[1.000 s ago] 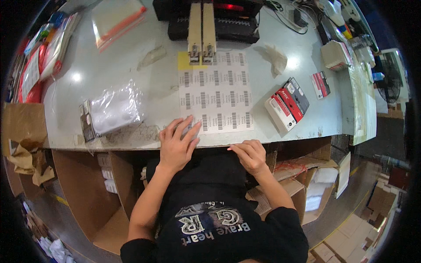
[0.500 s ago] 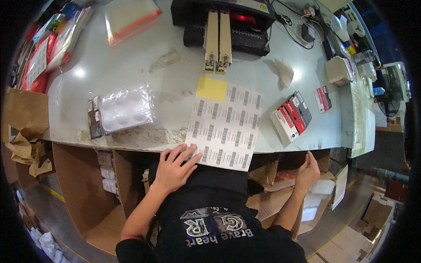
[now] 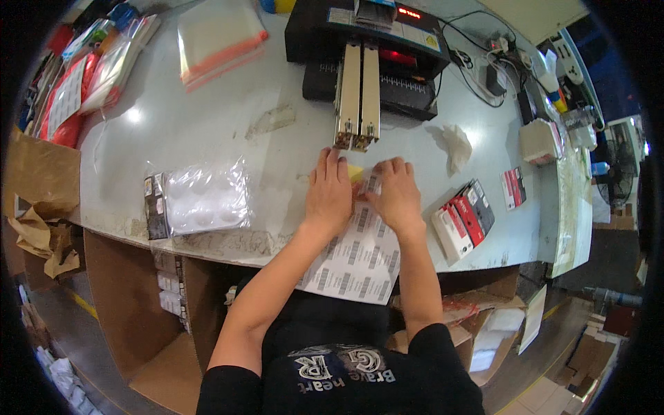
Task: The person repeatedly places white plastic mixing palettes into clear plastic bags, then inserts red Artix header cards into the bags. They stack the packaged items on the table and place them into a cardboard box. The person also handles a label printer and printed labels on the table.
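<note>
A white sheet of barcode labels lies on the desk, its lower edge overhanging the front edge. My left hand rests over its upper left part, fingers stretched forward and thumb beside a yellow square, which is mostly covered. At the upper right of the sheet, my right hand has its thumb and bent fingers around a corner with a barcode label showing between them. Just beyond my fingertips stand the two pale rails of a black machine with a red display.
Left of my arms lies a clear-wrapped white tray. Red-and-white boxes and crumpled tissue are on the right. Clear bags lie at the back left, cables at the back right. Open cardboard boxes stand under the desk edge.
My left hand has moved forward from the sheet's lower left corner to its upper part. My right hand has come from beside the desk edge onto the sheet. The view has shifted slightly.
</note>
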The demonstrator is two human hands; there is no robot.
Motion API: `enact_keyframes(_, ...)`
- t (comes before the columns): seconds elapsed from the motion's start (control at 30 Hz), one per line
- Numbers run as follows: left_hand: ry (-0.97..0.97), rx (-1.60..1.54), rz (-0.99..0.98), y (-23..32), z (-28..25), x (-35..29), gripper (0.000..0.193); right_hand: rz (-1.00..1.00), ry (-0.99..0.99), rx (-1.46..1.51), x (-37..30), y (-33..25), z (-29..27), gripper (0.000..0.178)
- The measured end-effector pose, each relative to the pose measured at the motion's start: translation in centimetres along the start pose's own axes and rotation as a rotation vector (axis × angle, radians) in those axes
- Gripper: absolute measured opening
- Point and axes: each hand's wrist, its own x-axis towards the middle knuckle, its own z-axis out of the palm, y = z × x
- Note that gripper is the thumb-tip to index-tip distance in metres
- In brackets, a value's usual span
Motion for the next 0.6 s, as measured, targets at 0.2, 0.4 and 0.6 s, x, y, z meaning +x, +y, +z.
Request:
enact_keyframes(0.2,0.021,0.097,0.037,-1.3,1.2,0.2,0.027,-0.012,-0.198,0.050,1.1,0.2,-1.1,0.049)
enact_keyframes(0.4,0.055,-0.117,-0.078,-1.7,0.8,0.8,0.017,-0.182,-0.112,0.232,0.7,1.4,0.3,0.031)
enact_keyframes(0.6,0.071,-0.221,-0.115,-2.2,0.6,0.9,0.021,-0.530,0.176,-0.069,-0.6,2.5,1.3,0.041)
